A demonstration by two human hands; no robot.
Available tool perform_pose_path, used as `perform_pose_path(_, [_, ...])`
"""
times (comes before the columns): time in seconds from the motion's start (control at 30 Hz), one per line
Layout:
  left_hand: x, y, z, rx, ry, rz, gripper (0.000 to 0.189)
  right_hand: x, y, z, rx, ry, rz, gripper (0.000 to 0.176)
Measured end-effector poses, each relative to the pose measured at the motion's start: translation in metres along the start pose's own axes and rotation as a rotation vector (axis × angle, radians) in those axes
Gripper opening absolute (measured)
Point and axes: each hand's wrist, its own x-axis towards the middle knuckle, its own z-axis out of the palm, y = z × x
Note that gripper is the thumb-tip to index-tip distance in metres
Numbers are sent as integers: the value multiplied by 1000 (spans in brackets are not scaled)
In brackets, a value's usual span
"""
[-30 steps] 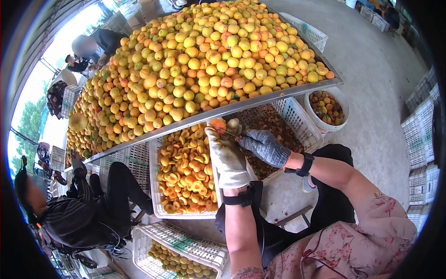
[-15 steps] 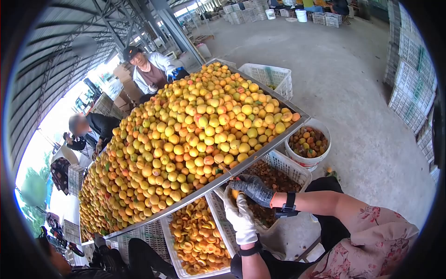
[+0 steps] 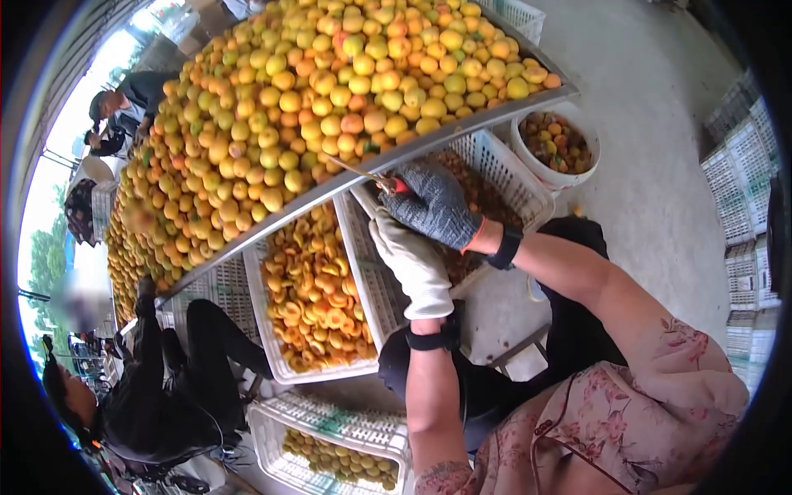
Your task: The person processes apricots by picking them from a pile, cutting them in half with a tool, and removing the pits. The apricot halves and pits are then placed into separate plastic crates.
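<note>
Thin-bladed knife with a red handle (image 3: 363, 172): clenched in the right hand (image 3: 433, 206), dark grey knit glove, black band at the wrist. Blade pointing up and left, crossing in front of the rim of the long steel table (image 3: 478, 122), just under the heaped yellow-orange apricots (image 3: 330, 91). Left hand (image 3: 412, 260), in a cream-white glove with a black wrist strap, just below the right and touching it, fingers stretched up toward the knife; cannot tell whether holding anything. Under both hands, two white slotted plastic crates: on the left, crate of halved apricots (image 3: 322, 374), cut faces up; on the right, crate of brown pits (image 3: 520, 177), partly hidden by the right glove. Beside that, round white bucket (image 3: 577, 180) with whole apricots, on the concrete floor (image 3: 660, 190). Lower left, a co-worker in black clothes (image 3: 157, 396), low beside the table. Near the bottom edge, another white crate (image 3: 330, 422) with small yellow fruit. Far right, stacked white crates (image 3: 742, 247).
</note>
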Motion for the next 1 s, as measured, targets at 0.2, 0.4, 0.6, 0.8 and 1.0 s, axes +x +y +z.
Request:
perform_pose_path(0.2, [-4, 64, -11, -879, -363, -533, 37, 11, 3, -8, 1208, -21, 715, 9])
perform_pose_path(0.4, [0, 65, -27, -903, -378, -440, 43, -3, 11, 5, 998, -21, 502, 16])
perform_pose_path(0.6, [23, 58, -76, -1011, 38, -371, 61, -1, 17, 2, 1375, -183, 961, 19])
perform_pose_path(0.8, [37, 43, -93, -801, 134, -670, 105, -7, 13, 13, 1133, -250, 979, 25])
perform_pose_path(1.0, [-4, 49, -21, -365, -156, -233, 43, -15, 13, 42, 995, -12, 771, 23])
